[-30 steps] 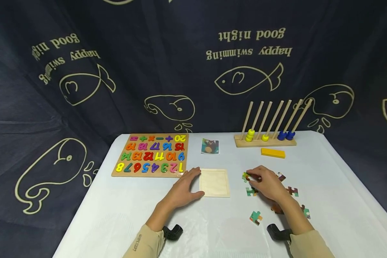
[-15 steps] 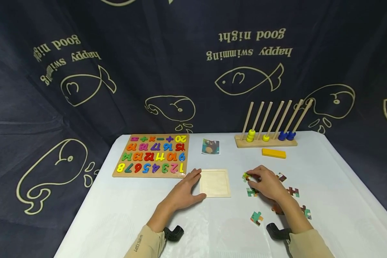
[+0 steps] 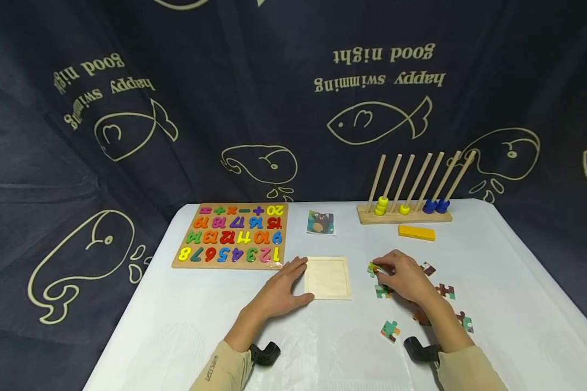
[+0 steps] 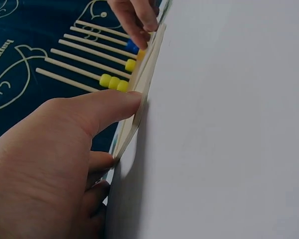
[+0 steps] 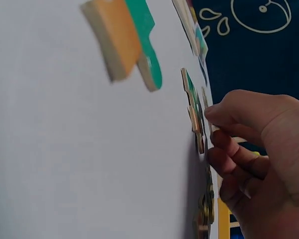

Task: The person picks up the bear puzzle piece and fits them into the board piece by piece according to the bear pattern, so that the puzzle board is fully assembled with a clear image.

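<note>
In the head view, my left hand [image 3: 278, 293] holds the left side of a small square wooden puzzle tray [image 3: 328, 278], thumb at the near corner and fingertips at the far one. The left wrist view shows that thumb on the rim of the tray [image 4: 139, 107]. My right hand [image 3: 405, 277] pinches a green and brown jigsaw piece [image 3: 373, 268] between thumb and fingers, low over the table. Just below lies a green piece [image 3: 381, 291], partly covered by the hand. Another green and orange piece [image 3: 389, 330] lies nearer me. Several pieces, such as a dark red one [image 3: 445, 291], lie right of the hand.
A number board [image 3: 232, 236] lies at the back left. Beside it is a bear picture card [image 3: 320, 222]. At the back right stands a peg abacus [image 3: 405, 216] with yellow and blue beads, a yellow block [image 3: 416, 233] before it. A dark printed curtain [image 3: 274, 108] hangs behind.
Hardly anything differs: both hands keep their places, the left at the tray and the right at the jigsaw piece. The whole view shifts very slightly to the right.
</note>
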A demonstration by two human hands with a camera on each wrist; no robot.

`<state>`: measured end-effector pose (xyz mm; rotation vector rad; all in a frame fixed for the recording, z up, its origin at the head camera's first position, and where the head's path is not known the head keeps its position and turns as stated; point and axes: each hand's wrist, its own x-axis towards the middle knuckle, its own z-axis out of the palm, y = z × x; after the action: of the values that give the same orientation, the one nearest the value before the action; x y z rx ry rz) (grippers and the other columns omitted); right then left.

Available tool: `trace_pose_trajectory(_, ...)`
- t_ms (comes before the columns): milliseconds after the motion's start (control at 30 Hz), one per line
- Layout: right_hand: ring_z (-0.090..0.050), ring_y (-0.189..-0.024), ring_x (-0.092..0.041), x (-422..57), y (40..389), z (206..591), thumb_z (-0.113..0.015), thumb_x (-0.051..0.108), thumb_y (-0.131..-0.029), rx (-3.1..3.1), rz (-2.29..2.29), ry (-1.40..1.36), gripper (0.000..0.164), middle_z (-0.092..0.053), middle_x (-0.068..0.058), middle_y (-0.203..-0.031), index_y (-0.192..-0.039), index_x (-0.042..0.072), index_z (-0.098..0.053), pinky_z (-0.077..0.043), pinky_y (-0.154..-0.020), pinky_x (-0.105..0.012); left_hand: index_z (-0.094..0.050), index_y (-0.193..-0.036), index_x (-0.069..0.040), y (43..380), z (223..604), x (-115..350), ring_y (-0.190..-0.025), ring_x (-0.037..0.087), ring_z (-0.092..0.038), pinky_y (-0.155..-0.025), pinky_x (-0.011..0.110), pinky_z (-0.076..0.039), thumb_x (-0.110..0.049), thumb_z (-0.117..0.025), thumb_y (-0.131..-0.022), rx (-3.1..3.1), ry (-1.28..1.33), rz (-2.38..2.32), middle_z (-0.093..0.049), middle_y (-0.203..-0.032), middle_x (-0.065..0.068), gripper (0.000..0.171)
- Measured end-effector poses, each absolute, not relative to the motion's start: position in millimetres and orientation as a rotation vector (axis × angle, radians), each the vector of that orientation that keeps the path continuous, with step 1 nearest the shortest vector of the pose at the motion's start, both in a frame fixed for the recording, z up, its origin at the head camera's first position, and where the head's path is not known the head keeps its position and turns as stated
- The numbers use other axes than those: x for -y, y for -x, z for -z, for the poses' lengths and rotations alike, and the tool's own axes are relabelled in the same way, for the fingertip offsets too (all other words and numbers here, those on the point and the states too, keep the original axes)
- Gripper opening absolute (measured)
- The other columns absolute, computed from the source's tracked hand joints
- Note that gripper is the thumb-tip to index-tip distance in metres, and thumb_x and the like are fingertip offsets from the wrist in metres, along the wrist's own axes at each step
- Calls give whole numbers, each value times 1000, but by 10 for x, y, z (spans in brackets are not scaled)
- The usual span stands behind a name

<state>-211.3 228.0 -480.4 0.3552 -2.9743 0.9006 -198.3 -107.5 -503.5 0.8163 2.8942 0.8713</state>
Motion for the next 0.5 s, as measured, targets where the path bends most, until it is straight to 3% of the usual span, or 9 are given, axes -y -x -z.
trace_pose_trajectory(500, -52, -81, -16, -2074, 2125, 4754, -70, 9, -87, 2824, -1125, -641, 30, -59, -3, -103, -116, 5, -69, -47, -65, -29, -42, -145, -7, 1971, 5034, 1075, -142, 22, -22, -112, 43, -26, -49, -68, -84, -2875, -828, -863, -30, -154, 3, 79)
